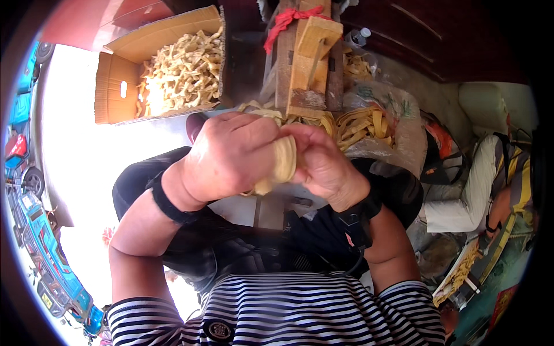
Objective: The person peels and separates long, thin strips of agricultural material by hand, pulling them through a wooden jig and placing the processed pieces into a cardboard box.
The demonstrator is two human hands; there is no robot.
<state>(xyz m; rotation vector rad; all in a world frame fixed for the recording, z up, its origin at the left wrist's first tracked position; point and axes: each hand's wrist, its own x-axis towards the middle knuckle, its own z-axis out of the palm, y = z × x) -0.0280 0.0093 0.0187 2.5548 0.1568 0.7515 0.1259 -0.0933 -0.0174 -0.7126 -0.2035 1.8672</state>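
Observation:
Both my hands are raised close together over my lap, working on a pale yellow, flat strip (pixel 284 158) that looks like rawhide. It is bent into a loop between them. My left hand (pixel 234 153) is closed in a fist around one side of the strip, its fingertips mostly hidden. My right hand (pixel 323 164) pinches the loop's other side with thumb and curled fingers. A short end hangs below the loop, slightly blurred. Just beyond my hands, more long yellow strips (pixel 366 128) lie loosely coiled on a plastic sack (pixel 407 130).
At the far left stands an open cardboard box (pixel 115 86) heaped with knotted pale chews (pixel 190 72). A wooden stand (pixel 306 81) with a red cloth tie (pixel 285 23) rises ahead of me, beside a clear plastic bottle (pixel 360 37). Another person's pale-clothed leg (pixel 461 216) is at the right.

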